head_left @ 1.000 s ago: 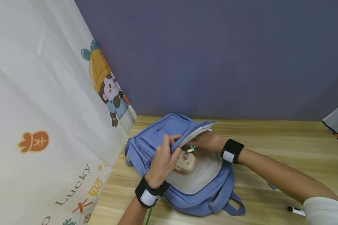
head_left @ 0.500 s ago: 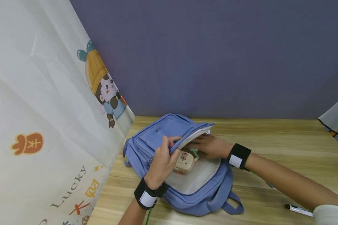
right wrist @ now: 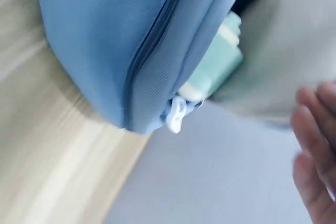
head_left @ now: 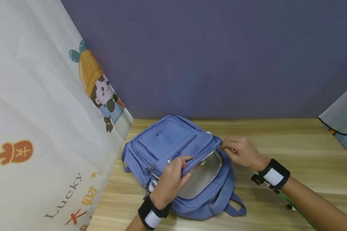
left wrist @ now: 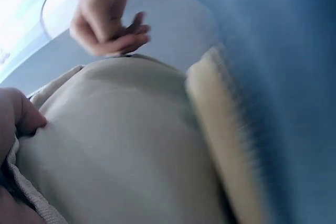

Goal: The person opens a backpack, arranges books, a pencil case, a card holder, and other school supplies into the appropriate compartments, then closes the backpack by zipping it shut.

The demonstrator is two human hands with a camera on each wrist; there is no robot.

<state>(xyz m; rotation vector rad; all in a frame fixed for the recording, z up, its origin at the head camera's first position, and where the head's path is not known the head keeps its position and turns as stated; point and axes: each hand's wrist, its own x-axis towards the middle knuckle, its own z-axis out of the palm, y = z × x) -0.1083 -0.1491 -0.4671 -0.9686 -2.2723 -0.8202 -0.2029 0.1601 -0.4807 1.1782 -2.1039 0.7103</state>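
A blue backpack (head_left: pixel 170 138) lies on the wooden table with its main pocket unzipped and its pale lining (head_left: pixel 212 168) showing. My left hand (head_left: pixel 172 179) holds the front flap by its zippered edge. My right hand (head_left: pixel 243 152) is outside the pocket at the flap's right corner, fingers loosely bent with nothing seen in them. In the right wrist view, a mint-green item (right wrist: pixel 218 64) peeks out beside a white zipper pull (right wrist: pixel 177 115). A blurred beige object (left wrist: pixel 210 119) shows inside in the left wrist view. The flap hides most of the contents.
A marker (head_left: pixel 291 207) lies on the table (head_left: pixel 277 138), partly behind the right forearm. A dark wall panel (head_left: pixel 208 57) stands behind, and a white printed curtain (head_left: pixel 46 96) hangs at the left. Another cloth (head_left: pixel 342 112) is at the far right.
My right hand has come out of the pocket and moved right. The flap has dropped lower, covering the beige case seen earlier. My left hand has kept its hold.
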